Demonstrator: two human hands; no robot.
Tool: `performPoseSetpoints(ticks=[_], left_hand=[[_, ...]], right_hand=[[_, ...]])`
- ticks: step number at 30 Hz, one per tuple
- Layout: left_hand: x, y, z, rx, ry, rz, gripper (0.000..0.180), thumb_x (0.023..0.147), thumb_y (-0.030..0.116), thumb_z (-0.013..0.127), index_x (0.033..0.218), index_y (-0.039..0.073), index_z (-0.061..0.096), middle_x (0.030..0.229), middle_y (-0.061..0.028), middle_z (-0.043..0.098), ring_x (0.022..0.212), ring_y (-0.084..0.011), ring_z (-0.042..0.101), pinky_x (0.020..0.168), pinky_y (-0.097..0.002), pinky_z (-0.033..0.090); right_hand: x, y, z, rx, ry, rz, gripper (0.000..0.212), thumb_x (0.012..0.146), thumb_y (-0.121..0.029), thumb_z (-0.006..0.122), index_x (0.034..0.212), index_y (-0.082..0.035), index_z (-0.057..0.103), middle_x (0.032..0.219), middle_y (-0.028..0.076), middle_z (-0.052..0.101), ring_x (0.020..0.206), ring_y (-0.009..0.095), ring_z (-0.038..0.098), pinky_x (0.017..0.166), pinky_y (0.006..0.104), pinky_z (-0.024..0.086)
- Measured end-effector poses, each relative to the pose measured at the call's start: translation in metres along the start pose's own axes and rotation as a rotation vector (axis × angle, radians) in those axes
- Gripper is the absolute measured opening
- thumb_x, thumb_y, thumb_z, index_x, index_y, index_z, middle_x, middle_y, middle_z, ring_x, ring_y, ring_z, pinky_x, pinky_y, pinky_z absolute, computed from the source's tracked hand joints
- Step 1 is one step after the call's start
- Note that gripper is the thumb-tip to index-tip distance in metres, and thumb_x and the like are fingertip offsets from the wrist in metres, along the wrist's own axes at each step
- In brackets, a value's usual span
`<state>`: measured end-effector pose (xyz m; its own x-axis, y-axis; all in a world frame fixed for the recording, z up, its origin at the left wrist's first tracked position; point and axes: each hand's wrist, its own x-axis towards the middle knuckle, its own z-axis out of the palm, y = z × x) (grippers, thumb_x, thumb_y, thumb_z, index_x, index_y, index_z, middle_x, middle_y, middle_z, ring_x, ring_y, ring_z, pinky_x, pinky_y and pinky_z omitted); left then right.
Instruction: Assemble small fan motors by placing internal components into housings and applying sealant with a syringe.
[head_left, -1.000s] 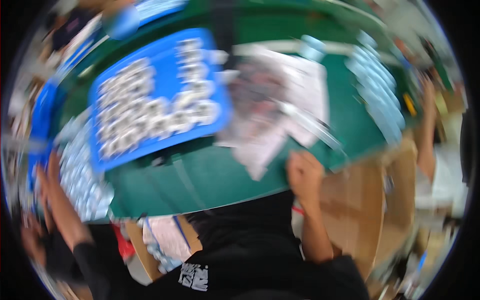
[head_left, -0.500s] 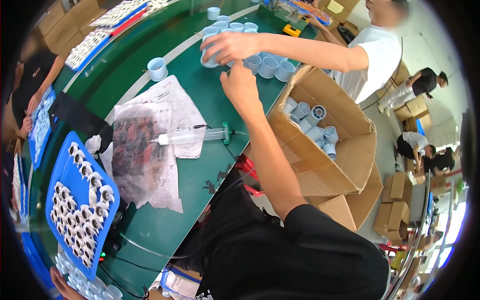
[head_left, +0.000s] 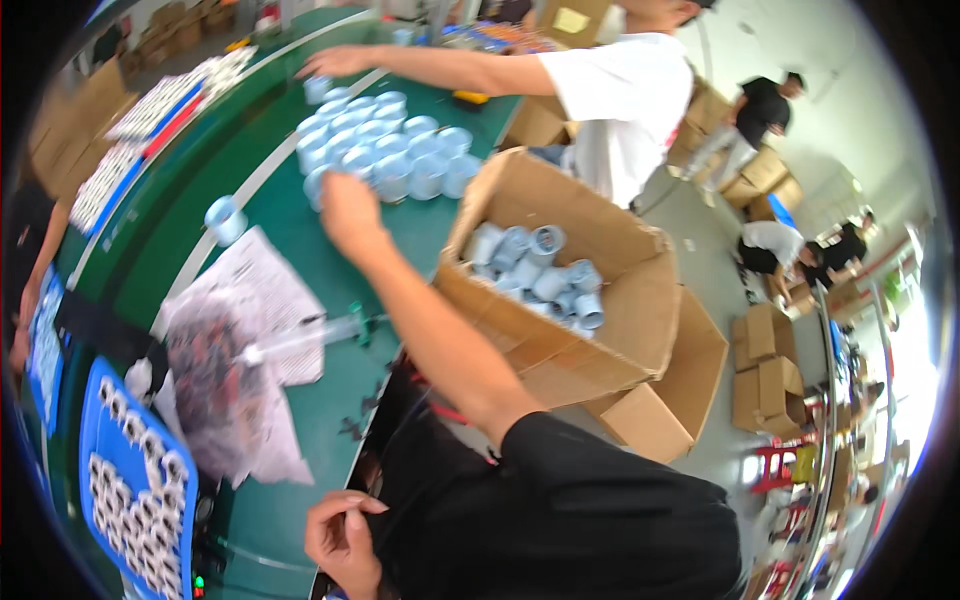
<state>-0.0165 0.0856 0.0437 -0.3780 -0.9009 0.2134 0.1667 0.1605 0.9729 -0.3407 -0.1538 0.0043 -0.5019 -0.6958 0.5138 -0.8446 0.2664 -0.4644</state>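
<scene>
My right hand (head_left: 350,210) reaches over the green table (head_left: 290,255), its fingers closed against a light-blue cup (head_left: 314,186) at the near edge of a cluster. The hand hides part of that cup. Several similar light-blue cups (head_left: 390,175) stand close together just beyond it. Low in the view, near the table's front edge, my left hand (head_left: 345,535) has bent fingers drawn together, with nothing visible in them. A co-worker's hand (head_left: 335,63) is above another cup (head_left: 318,90) at the far end of the cluster.
An open cardboard box (head_left: 620,325) with loose blue cups stands right of the table. Stained paper (head_left: 285,425) lies left, with a clear syringe (head_left: 305,340) across it. A blue tray (head_left: 95,410) holds small white parts. One cup (head_left: 226,220) stands apart.
The view has shifted, so the table sits further left. The co-worker's hand has moved from the near cups to the far end. My left hand now shows near the table's front edge.
</scene>
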Motion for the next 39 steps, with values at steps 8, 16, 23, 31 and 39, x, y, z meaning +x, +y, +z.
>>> performPoseSetpoints(ticks=[8,16,23,31,39], left_hand=[[0.085,-0.017,0.012,0.723,0.389,0.22,0.053,0.088,0.006,0.06,0.135,-0.003,0.04,0.131,-0.0164,0.048,0.125,-0.0297,0.044,0.104,-0.0417,0.034],[0.143,-0.056,-0.02,0.562,0.484,0.131,0.049,0.089,0.019,0.065,0.129,-0.003,0.045,0.12,-0.0156,0.057,0.101,-0.0221,0.059,0.089,-0.0336,0.047],[0.186,-0.053,0.004,0.664,-0.027,-0.019,0.047,0.088,0.033,0.066,0.118,-0.002,0.052,0.102,-0.0152,0.062,0.093,-0.0234,0.059,0.082,-0.0372,0.046],[0.144,-0.045,0.014,0.415,0.089,0.037,0.044,0.082,0.018,0.068,0.118,0.001,0.051,0.116,-0.0125,0.058,0.104,-0.022,0.055,0.094,-0.0368,0.042],[0.096,-0.013,-0.001,0.273,0.163,0.262,0.063,0.07,0.03,0.074,0.117,-0.003,0.048,0.119,-0.0141,0.05,0.109,-0.0244,0.05,0.098,-0.0368,0.037]], right_hand=[[-0.137,-0.128,-0.093,0.511,-0.145,-0.277,0.011,0.081,-0.01,0.058,0.078,-0.001,0.052,0.077,0.017,0.059,0.069,0.035,0.062,0.06,0.0439,0.049],[-0.178,-0.122,-0.119,1.145,-0.316,0.133,0.017,0.095,-0.013,0.051,0.105,-0.001,0.056,0.08,0.009,0.057,0.062,0.016,0.059,0.053,0.0306,0.046],[-0.209,-0.078,-0.071,1.782,-0.62,0.931,0.046,0.098,-0.019,0.044,0.134,0.007,0.035,0.115,0.018,0.058,0.092,0.022,0.064,0.07,0.0298,0.052],[-0.195,-0.087,-0.075,1.946,-0.586,0.896,0.043,0.097,-0.025,0.049,0.134,-0.01,0.034,0.113,0.009,0.056,0.096,0.019,0.06,0.075,0.0325,0.05],[-0.179,-0.092,-0.052,1.992,-0.65,0.407,0.043,0.092,-0.013,0.059,0.132,-0.007,0.046,0.085,0.002,0.056,0.057,0.008,0.051,0.051,0.0218,0.042]])
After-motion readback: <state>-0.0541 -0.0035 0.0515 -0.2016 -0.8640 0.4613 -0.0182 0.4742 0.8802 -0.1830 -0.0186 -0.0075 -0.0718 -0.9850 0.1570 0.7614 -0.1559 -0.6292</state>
